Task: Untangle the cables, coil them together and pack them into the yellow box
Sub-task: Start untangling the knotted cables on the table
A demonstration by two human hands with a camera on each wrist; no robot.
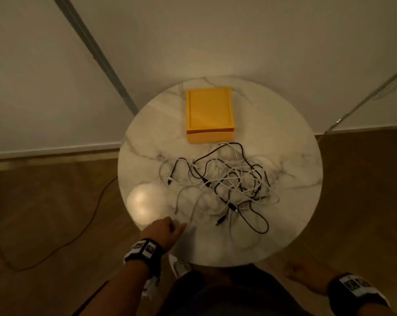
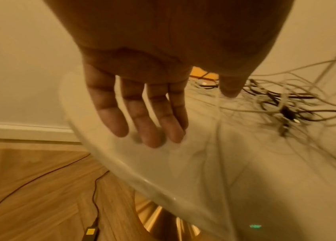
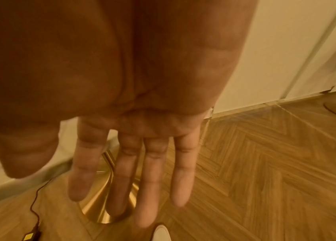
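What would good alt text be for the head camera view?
A tangled heap of black and white cables lies on a round white marble table, with a closed yellow box behind it. The left hand reaches toward the tangle's near edge.

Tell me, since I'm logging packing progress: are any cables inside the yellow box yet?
No: the yellow box sits shut at the table's far side, and the tangled cables all lie on the tabletop before it.

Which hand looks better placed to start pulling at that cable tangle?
Left. The left hand is open over the table, just short of the cable tangle. The right hand hangs open below the table's edge, off to the side.
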